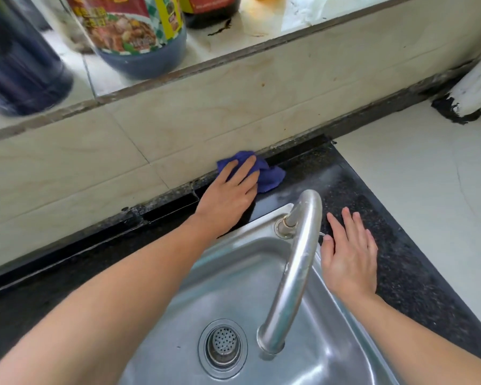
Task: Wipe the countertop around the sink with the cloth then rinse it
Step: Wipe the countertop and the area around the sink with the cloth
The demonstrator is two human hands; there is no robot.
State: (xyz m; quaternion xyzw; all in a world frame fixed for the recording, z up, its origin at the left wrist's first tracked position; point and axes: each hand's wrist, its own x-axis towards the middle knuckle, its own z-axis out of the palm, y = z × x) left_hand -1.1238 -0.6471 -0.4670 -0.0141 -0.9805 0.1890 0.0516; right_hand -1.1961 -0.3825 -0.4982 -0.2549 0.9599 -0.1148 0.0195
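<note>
- Two bare forearms reached in from the bottom edge, crossing one steel sink (233, 276), which that edge cut off.
- One drain strainer (223, 344) sat in the basin, and one curved faucet (297, 262) arched over it from the sink's back rim.
- One blue cloth (271, 176) lay at the back edge of the dark countertop (386, 215), touching the foot of the tiled wall (178, 129). It was behind the sink's back corner.
- Left hand (228, 195) pressed flat on the cloth with fingers straight, hiding about half of it.
- Right hand (347, 259) lay flat on the countertop just beside the faucet, fingers slightly spread and holding nothing. The spout partly hid the thumb.
- Three containers stood on the ledge above the wall, all cut off at the top: a blurred dark cylinder (20, 59), a labelled bottle (139, 37) and a dark bottle (211, 9).
- One white pipe (478, 87) was cut off at the right edge.
</note>
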